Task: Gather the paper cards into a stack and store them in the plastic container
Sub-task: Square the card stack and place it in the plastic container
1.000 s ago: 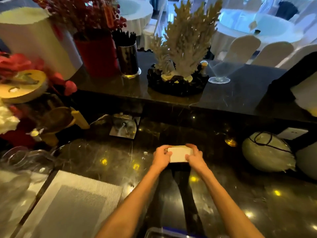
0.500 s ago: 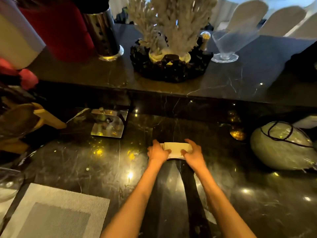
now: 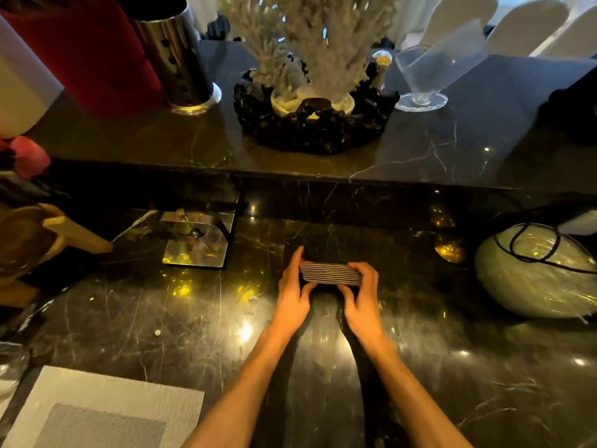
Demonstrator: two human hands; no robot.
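A: The cards (image 3: 330, 273), where are they now?

B: They are one stack, held between both hands just above the dark marble tabletop (image 3: 161, 318), near its middle. The left hand (image 3: 292, 297) closes on the left end, the right hand (image 3: 360, 299) on the right end and the near side.

A: What is different from half a second ago?

B: Before, the pale flat face of the top card looked up at the camera. Now the stack is turned on its side, so I see the edges, many thin light and dark lines. The left fingers (image 3: 297, 257) stand up more behind the end of the stack. The camera also came a little closer and lower.

A: Is the stack touching the tabletop?

B: I cannot tell. The lower edge is in shadow and the right thumb covers part of it.

A: What else is hard to see?

B: The far face of the cards is hidden. I cannot say for sure which thing is the plastic container. The shiny metal stand (image 3: 197, 242) at the left reflects so much that its shape is unclear. The grey placemat (image 3: 106, 412) is cut by the bottom edge, and the round pale object with a black cord (image 3: 536, 270) is cut at the right. The red vase (image 3: 93, 53) and the white coral decoration (image 3: 310, 43) on the raised ledge are cut at the top.
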